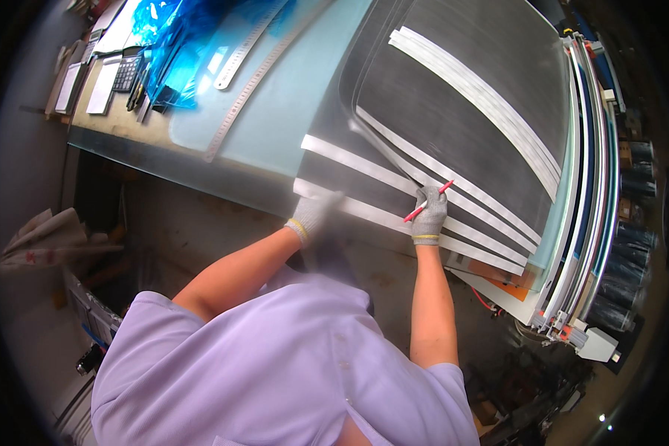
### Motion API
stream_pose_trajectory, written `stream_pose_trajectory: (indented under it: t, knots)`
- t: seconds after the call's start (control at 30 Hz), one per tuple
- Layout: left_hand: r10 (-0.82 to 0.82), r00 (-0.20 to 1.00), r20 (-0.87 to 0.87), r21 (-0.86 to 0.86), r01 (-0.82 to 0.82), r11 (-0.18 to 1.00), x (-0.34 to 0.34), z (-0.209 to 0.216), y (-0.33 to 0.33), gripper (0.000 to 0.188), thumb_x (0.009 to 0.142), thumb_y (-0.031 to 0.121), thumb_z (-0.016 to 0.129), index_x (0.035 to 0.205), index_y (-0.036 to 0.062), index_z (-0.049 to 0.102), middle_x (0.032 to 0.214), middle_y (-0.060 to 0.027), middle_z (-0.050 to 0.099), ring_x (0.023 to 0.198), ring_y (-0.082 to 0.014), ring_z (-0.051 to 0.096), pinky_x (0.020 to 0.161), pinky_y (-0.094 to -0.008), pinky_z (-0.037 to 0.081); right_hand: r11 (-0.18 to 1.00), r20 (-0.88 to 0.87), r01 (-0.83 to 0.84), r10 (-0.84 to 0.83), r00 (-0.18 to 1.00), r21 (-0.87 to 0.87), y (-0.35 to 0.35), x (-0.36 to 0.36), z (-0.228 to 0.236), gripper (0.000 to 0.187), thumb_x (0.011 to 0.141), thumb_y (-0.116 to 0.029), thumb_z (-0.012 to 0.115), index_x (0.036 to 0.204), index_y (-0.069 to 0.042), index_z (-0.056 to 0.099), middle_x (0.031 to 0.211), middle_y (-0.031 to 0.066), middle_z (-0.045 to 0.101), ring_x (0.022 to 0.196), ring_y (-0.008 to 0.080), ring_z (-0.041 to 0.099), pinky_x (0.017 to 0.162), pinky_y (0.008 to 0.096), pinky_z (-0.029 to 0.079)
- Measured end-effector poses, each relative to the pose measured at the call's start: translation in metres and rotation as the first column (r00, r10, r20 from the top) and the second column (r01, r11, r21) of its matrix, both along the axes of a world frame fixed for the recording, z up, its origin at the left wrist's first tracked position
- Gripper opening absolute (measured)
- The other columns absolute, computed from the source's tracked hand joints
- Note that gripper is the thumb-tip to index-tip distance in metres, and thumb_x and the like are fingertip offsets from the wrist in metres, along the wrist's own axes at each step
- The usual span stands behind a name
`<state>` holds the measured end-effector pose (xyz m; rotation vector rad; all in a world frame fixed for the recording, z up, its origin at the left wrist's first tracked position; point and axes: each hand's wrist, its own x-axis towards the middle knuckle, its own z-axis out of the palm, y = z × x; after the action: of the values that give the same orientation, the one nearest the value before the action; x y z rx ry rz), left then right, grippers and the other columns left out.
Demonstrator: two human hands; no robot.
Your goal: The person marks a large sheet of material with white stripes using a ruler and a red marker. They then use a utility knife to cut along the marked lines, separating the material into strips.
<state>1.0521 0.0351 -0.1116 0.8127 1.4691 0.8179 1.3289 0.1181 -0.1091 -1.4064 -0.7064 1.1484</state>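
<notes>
My right hand (430, 215), in a grey knit glove, grips a red pen-like tool (428, 201) whose tip rests on a white strip (394, 178) stuck across a large dark curved sheet (461, 126). My left hand (314, 213), also gloved, lies flat on the near edge of the sheet over another white strip (364, 212), slightly blurred. Several more white strips (483, 97) run across the sheet's far part.
Two long metal rulers (245, 82) lie on a pale glass pane (275, 111) to the left. Blue plastic film (175, 44), a calculator (126, 73) and papers sit at the bench's far left. Stacked framed panels (591, 186) stand at the right; dark rolls (632, 238) lie beyond them.
</notes>
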Motion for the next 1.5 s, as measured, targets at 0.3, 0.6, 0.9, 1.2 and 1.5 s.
stream_pose_trajectory:
  t: [0.3, 0.6, 0.9, 1.2, 1.5]
  knots:
    - [0.639, 0.73, -0.245, 0.425, -0.511, 0.747, -0.056, 0.088, 0.02, 0.031, 0.091, 0.014, 0.068, 0.115, -0.0045, 0.066, 0.109, -0.0138, 0.068, 0.096, -0.0201, 0.063, 0.089, -0.0339, 0.05, 0.988, -0.204, 0.107, -0.082, 0.976, 0.115, 0.003, 0.005, 0.042, 0.013, 0.097, -0.01, 0.059, 0.103, 0.002, 0.058, 0.098, 0.0095, 0.06, 0.095, 0.0189, 0.063, 0.092, 0.0365, 0.054]
    - [0.601, 0.507, 0.618, -0.444, -0.406, 0.799, 0.046, 0.066, 0.077, 0.072, 0.096, 0.028, 0.067, 0.149, -0.0053, 0.03, 0.152, -0.0249, 0.036, 0.144, -0.037, 0.035, 0.12, -0.0424, 0.031, 0.952, 0.335, -0.04, -0.067, 0.94, 0.302, 0.011, 0.018, 0.071, 0.01, 0.098, -0.006, 0.058, 0.094, 0.003, 0.062, 0.094, 0.0087, 0.058, 0.088, 0.0184, 0.06, 0.078, 0.0324, 0.053]
    - [-0.043, 0.881, -0.472, 0.186, 0.148, 0.971, 0.073, -0.004, 0.1, 0.035, 0.101, 0.027, 0.05, 0.127, 0.0063, 0.06, 0.124, -0.0149, 0.064, 0.113, -0.0295, 0.06, 0.095, -0.0378, 0.049, 0.837, 0.99, -0.531, -0.085, 0.116, 0.134, -0.007, 0.023, 0.048, 0.018, 0.091, -0.015, 0.065, 0.106, -0.007, 0.07, 0.11, 0.014, 0.067, 0.108, 0.0347, 0.058, 0.095, 0.0444, 0.049]
    - [-0.141, 0.843, -0.519, 0.294, 0.331, 0.897, 0.061, -0.009, 0.088, 0.039, 0.101, 0.022, 0.045, 0.134, 0.0035, 0.056, 0.136, -0.0205, 0.057, 0.127, -0.0364, 0.052, 0.107, -0.0438, 0.041, 0.854, 0.995, -0.515, -0.024, 0.094, 0.07, -0.009, 0.027, 0.012, 0.041, 0.089, -0.003, 0.05, 0.127, -0.01, 0.06, 0.132, 0.0162, 0.061, 0.123, 0.0378, 0.056, 0.108, 0.0485, 0.043]
    - [-0.102, 0.995, 0.017, -0.128, 0.104, 0.986, 0.028, 0.047, 0.027, 0.054, 0.094, 0.045, 0.066, 0.127, 0.0026, 0.063, 0.128, -0.0188, 0.064, 0.12, -0.0266, 0.058, 0.104, -0.0398, 0.043, 0.842, 0.995, -0.534, 0.034, -0.091, -0.078, -0.008, 0.033, 0.007, 0.044, 0.082, -0.002, 0.06, 0.126, -0.003, 0.058, 0.136, 0.0164, 0.061, 0.122, 0.0339, 0.058, 0.116, 0.046, 0.038]
